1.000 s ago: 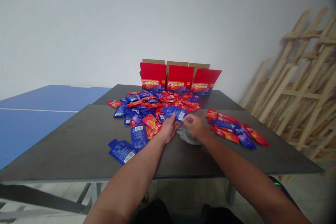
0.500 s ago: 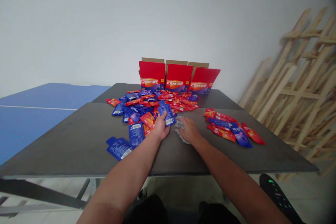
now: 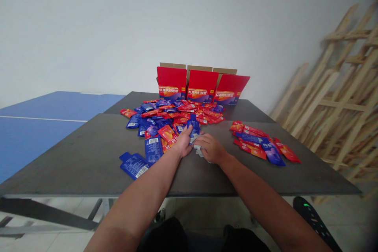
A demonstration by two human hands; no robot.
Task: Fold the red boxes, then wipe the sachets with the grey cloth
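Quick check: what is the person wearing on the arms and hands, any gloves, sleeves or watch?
Nothing shows: the left hand and right hand are bare, with no gloves or watch in view. The left forearm and right forearm are bare too, with no sleeve in sight.

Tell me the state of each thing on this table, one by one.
Left hand: closed on a blue foil pouch.
Right hand: on a crumpled grey cloth, grip unclear.
Three red cardboard boxes: open, flaps up.
Heap of red and blue pouches: loose, overlapping.
Smaller group of pouches: lying flat, apart at the right.
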